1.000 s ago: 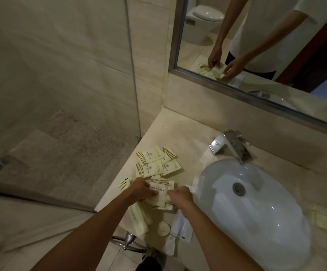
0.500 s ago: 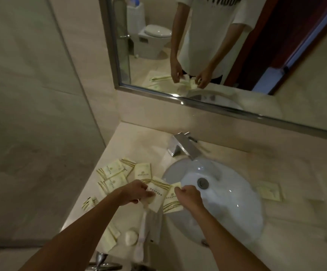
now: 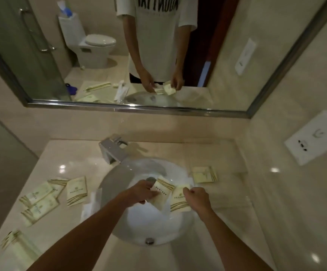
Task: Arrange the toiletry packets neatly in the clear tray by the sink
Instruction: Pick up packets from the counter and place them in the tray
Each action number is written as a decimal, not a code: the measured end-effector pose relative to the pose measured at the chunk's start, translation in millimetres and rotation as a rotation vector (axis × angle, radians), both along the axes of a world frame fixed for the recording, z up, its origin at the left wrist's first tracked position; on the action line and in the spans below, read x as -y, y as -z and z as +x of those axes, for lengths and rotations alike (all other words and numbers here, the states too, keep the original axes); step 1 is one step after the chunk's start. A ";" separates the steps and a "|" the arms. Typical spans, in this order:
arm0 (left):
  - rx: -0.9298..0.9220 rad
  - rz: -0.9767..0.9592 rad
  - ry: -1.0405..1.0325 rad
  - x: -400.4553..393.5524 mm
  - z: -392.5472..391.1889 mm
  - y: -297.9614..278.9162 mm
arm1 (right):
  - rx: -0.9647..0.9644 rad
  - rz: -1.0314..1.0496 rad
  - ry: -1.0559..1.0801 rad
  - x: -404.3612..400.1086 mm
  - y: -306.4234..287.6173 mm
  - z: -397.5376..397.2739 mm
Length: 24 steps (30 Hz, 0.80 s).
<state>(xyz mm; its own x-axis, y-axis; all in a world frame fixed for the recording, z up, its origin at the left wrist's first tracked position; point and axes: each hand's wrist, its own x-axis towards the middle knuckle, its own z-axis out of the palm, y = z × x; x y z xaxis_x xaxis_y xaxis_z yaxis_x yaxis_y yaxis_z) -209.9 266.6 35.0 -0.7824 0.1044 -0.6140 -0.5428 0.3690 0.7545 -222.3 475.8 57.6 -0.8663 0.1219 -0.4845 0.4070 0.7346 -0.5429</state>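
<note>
Both my hands hover over the white sink basin [image 3: 139, 218], each holding a cream toiletry packet with gold stripes. My left hand [image 3: 140, 192] grips one packet [image 3: 161, 190] by its edge. My right hand [image 3: 196, 196] pinches a second packet [image 3: 179, 198] beside it. The clear tray [image 3: 225, 176] sits on the counter right of the sink, with one packet [image 3: 203, 174] lying in its left end. Several more packets [image 3: 41, 200] lie loose on the counter left of the sink, one of them [image 3: 76, 190] closer to the basin.
A chrome faucet [image 3: 112, 150] stands behind the basin. White sachets [image 3: 91, 202] lie at the sink's left rim and more packets [image 3: 14, 239] near the counter's front left corner. A mirror [image 3: 158, 55] covers the back wall; a white wall socket [image 3: 315, 139] is at right.
My view swung right from the counter's left end to the sink. Both hands carried their packets rightward over the basin, toward the tray side.
</note>
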 end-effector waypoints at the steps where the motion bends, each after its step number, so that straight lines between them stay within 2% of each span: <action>1: -0.008 0.007 0.015 -14.7 -6.2 0.1 | -0.011 -0.010 0.024 -15.4 0.5 -4.1; 5: -0.026 -0.041 -0.060 -70.9 -29.1 -1.6 | -0.023 -0.051 0.131 -74.1 4.2 -18.3; 7: -0.015 0.004 -0.131 -95.8 -36.5 -5.1 | -0.026 -0.058 0.160 -99.7 7.0 -24.0; 14: 0.126 0.369 -0.378 -145.4 -46.6 6.8 | -0.032 -0.043 0.220 -153.6 11.7 -33.3; 24: 0.229 0.658 -0.534 -186.2 -70.9 38.2 | -0.036 0.011 0.292 -181.3 16.9 -37.7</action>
<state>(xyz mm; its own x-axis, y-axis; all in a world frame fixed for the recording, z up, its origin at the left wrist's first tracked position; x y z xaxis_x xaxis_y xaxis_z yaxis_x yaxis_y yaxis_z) -280.9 452.8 -3.2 -0.6928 0.1474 -0.7059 -0.6826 -0.4498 0.5759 -260.0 657.0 40.7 -0.8103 0.3736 -0.4515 0.5827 0.5948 -0.5538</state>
